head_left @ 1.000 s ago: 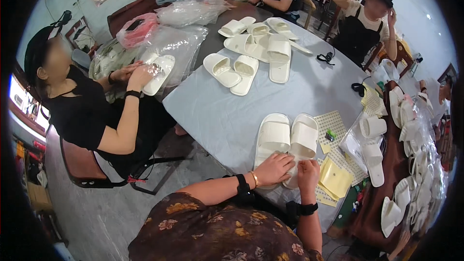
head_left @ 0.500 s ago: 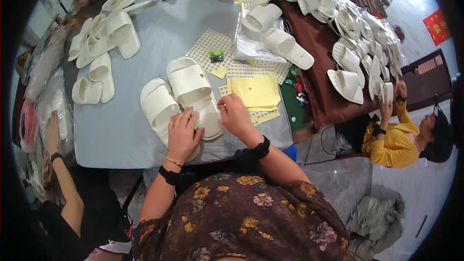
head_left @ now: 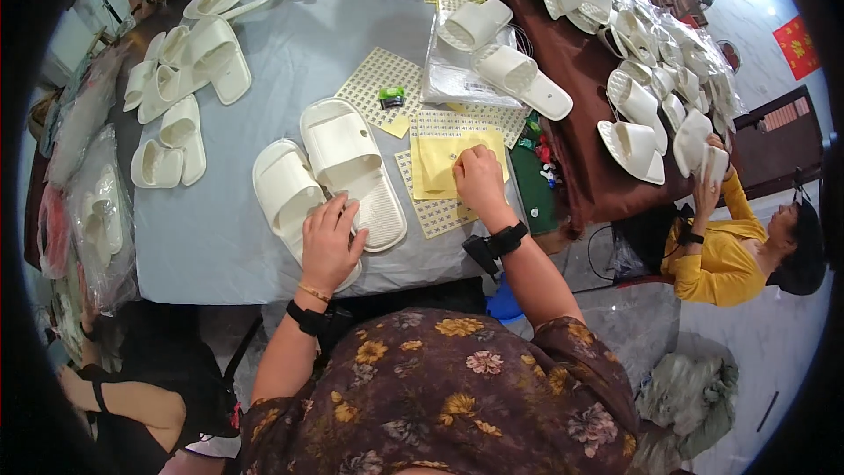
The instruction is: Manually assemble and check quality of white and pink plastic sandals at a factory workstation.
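Observation:
Two white slide slippers lie side by side in front of me, the left slipper (head_left: 283,180) and the right slipper (head_left: 345,145). My left hand (head_left: 329,244) rests on their near part, with its fingers loosely spread and not wrapped round either one. To the right, my right hand (head_left: 482,183) is over a yellow sticker sheet (head_left: 435,165). Its fingers are bent and drawn together at the sheet's surface; whatever is between the fingertips cannot be made out. Beneath that sheet lie more sheets with rows of small printed labels (head_left: 422,218).
More slippers (head_left: 220,57) sit at the left of the grey table (head_left: 229,237). Another pair (head_left: 505,66) lies on a plastic-wrapped pack. A small green-and-black item (head_left: 392,98) rests on a label sheet. At right, a co-worker in yellow (head_left: 721,259) handles slippers beside a brown-covered table (head_left: 607,189).
My right hand has moved right, off the right slipper's edge and onto the yellow sheet. My left hand stays on the slippers. The co-worker at lower left has drawn an arm back from the bagged slippers.

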